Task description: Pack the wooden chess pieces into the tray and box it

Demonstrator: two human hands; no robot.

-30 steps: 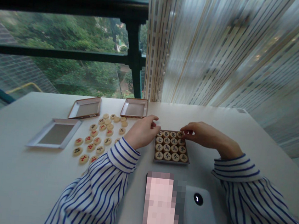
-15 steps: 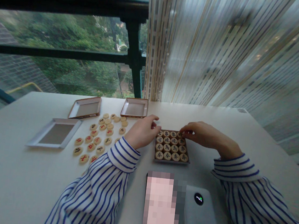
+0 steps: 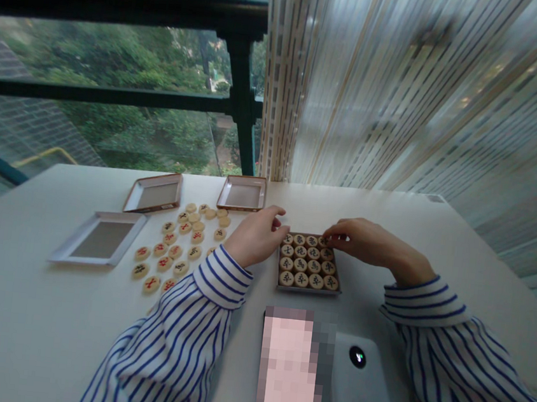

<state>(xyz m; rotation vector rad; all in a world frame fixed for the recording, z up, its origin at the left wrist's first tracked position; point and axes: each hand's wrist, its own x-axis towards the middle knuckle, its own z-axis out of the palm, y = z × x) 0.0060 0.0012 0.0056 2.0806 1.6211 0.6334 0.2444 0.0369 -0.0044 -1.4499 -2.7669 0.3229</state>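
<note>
A small square box [image 3: 279, 286] on the white table [image 3: 26, 316] holds a grid of round wooden chess pieces with black characters [image 3: 305, 266]. My left hand [image 3: 256, 235] rests curled at the box's left far corner, its fingertips touching the rim. My right hand [image 3: 364, 240] reaches in from the right, fingers pinched together over the piece at the far right corner of the grid. Both sleeves are white with blue stripes.
Several loose round pieces [image 3: 173, 248] with red or black characters lie left of my left arm. Three shallow empty box halves sit beyond them: a white one [image 3: 99, 239] and two brown-rimmed ones [image 3: 154, 193] [image 3: 242, 193]. A grey device [image 3: 361, 390] lies near me. Window and blinds stand behind the table.
</note>
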